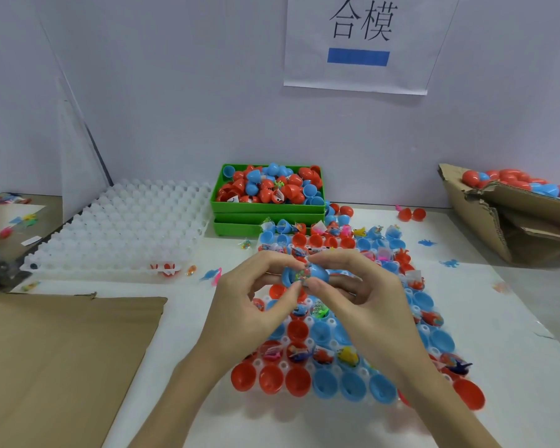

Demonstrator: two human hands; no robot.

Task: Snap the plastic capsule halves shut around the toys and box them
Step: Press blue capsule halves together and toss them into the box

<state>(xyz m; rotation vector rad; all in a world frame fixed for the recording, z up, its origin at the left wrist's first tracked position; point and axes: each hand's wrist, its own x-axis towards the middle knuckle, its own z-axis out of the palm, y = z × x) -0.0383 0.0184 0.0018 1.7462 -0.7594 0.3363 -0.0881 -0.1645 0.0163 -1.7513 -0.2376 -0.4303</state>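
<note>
Above a white holder tray [283, 365] full of red and blue capsule halves, both hands meet at a blue capsule [317, 273]. My left hand [256, 299] pinches its left half, with a bagged toy [301, 275] showing in the gap. My right hand [362, 292] pinches the right half between thumb and fingers. The two halves are close together but not fully joined. Many tray cups hold small bagged toys; others are bare.
A green bin [267, 208] of loose halves stands behind the tray. An unfilled white holder tray [120, 227] lies at the left. A torn cardboard box [511, 208] with closed capsules sits at the right. Flat cardboard [62, 360] covers the near left. Loose toys dot the table.
</note>
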